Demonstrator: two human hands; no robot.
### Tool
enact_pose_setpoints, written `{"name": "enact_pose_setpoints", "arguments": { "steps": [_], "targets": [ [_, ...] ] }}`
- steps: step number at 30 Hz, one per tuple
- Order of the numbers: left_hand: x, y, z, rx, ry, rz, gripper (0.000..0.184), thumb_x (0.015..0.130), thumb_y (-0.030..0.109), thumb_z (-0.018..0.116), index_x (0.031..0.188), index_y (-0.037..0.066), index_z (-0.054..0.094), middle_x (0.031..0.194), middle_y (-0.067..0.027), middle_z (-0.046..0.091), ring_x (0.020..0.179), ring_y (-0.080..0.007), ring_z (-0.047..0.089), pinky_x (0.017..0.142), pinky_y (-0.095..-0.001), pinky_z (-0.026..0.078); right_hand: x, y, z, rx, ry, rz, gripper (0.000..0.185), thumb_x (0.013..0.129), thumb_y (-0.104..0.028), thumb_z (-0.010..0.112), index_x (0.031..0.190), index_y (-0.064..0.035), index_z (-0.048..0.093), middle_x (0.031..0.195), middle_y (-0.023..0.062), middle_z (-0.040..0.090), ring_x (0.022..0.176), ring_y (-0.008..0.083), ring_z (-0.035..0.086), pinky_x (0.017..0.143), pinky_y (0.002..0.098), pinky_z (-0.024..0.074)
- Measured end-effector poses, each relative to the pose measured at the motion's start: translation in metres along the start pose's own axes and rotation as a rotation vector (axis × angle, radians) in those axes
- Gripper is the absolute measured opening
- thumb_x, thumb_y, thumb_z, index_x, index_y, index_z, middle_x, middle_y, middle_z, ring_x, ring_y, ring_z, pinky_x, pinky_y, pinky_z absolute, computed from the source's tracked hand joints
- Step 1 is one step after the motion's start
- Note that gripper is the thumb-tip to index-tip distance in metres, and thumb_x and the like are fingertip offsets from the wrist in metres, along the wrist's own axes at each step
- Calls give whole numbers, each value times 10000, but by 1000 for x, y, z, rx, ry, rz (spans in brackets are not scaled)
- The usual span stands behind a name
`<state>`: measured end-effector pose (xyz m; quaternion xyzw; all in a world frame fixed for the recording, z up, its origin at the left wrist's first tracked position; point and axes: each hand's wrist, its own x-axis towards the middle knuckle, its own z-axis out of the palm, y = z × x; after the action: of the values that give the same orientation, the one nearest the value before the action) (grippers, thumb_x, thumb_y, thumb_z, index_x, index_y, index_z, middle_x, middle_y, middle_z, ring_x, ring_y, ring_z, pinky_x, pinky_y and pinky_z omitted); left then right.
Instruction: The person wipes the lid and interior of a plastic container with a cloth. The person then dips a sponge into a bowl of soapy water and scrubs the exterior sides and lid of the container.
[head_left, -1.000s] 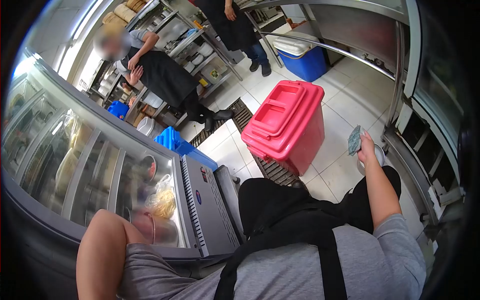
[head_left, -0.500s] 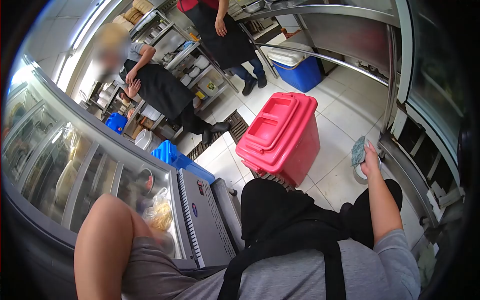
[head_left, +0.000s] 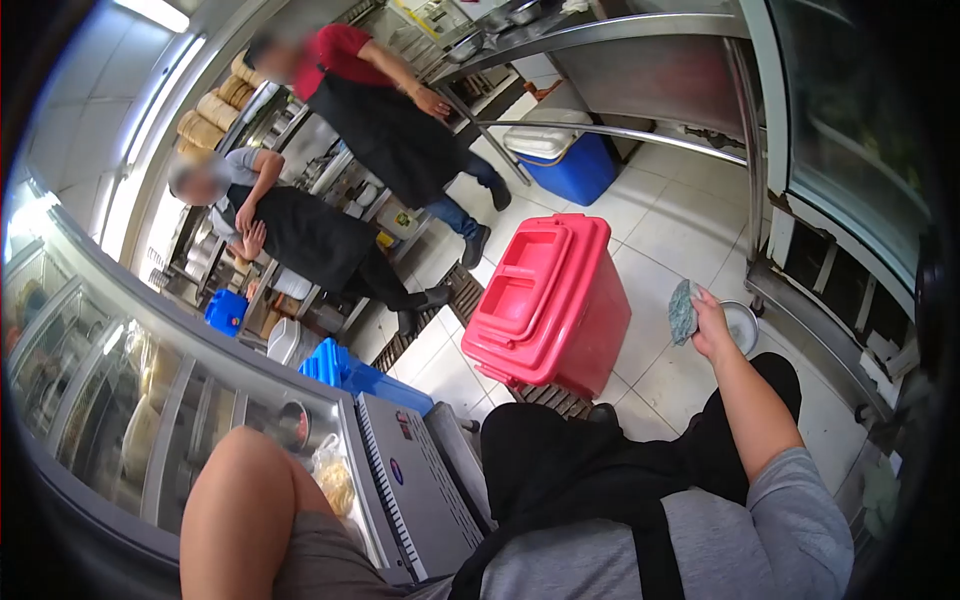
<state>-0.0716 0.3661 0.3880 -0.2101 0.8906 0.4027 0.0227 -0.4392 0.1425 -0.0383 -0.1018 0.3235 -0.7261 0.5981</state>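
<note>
My right hand (head_left: 709, 322) is closed on a grey-green cloth (head_left: 683, 312), held above the tiled floor at the right. Just beyond that hand, a round metal bowl (head_left: 741, 328) stands on the floor, partly covered by my forearm. My left arm is bent at the lower left in front of the glass-doored fridge (head_left: 160, 400); the left hand itself does not show. Inside the fridge, a plastic bag of pale yellow food (head_left: 335, 485) lies near my left forearm.
A red lidded bin (head_left: 550, 300) stands ahead on the floor. Behind it are a blue cooler (head_left: 565, 170) and a steel table (head_left: 640, 35). Two people in black aprons (head_left: 385, 140) are near the shelves. A blue container (head_left: 365, 375) sits beside the fridge.
The view has shifted, bringing the second person's upper body into sight. That person has stepped nearer to the other one. My right hand, still holding the cloth, appears further left of the bowl.
</note>
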Motion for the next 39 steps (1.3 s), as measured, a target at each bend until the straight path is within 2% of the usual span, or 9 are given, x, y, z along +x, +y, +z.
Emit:
{"name": "enact_pose_setpoints", "arguments": {
  "steps": [9,12,26,30,32,34,36,38,39],
  "targets": [
    [0,-8,0,-33,13,37,406,821,180,657,1144,-33,535,1138,-146,567,745,-171,634,645,-293,503,-2,-4,-1,-20,22,7,383,963,-53,452,1346,-50,461,1160,82,611,1025,183,604,891,332,495],
    [-6,-6,6,-55,38,37,427,821,187,659,1160,-37,529,1155,-150,563,747,-171,634,646,-291,503,0,-5,-7,-63,-63,19,386,966,-53,442,1352,-48,453,1177,86,609,1029,188,609,898,334,498],
    [-6,-19,9,-141,53,62,524,823,217,672,1236,-57,501,1237,-165,546,758,-171,635,651,-285,504,-4,-4,6,-67,-25,68,396,980,-71,438,1375,-46,423,1213,93,591,1077,204,597,911,350,499],
    [3,-34,1,-189,17,111,552,824,226,675,1258,-63,493,1260,-170,541,761,-171,635,653,-283,504,-3,-4,3,-100,-16,60,429,974,-91,465,1399,-72,409,1190,90,600,1052,207,598,891,350,500],
    [9,-48,-8,-242,-29,183,566,824,230,677,1268,-66,489,1272,-172,538,763,-171,636,653,-282,505,5,2,-9,-134,-6,58,488,958,-112,505,1430,-85,382,1197,99,592,1087,205,573,902,391,480],
    [17,-63,-24,-314,-77,279,580,824,234,679,1279,-69,485,1283,-174,536,764,-171,636,654,-281,505,-5,-2,4,-135,85,63,496,944,-95,519,1423,-71,395,1186,95,597,1052,202,580,894,389,480],
    [37,-83,-44,-458,-160,402,594,825,239,680,1290,-72,481,1295,-176,534,766,-171,636,655,-280,505,-4,-1,-1,-200,58,105,446,935,-83,523,1374,-59,447,1135,96,614,974,194,607,833,358,500],
    [58,-120,-62,-827,-207,452,608,825,243,682,1301,-75,477,1306,-179,531,767,-171,636,656,-279,505,0,-4,-19,-234,37,145,420,934,-76,519,1350,-56,468,1109,95,622,943,191,614,806,351,507],
    [67,-149,-63,-1088,-64,355,615,825,245,683,1306,-76,475,1312,-180,530,768,-171,636,656,-279,505,-3,-11,-19,-298,88,158,401,930,-77,518,1329,-59,482,1090,96,627,927,192,614,784,350,510]
  ]
}}
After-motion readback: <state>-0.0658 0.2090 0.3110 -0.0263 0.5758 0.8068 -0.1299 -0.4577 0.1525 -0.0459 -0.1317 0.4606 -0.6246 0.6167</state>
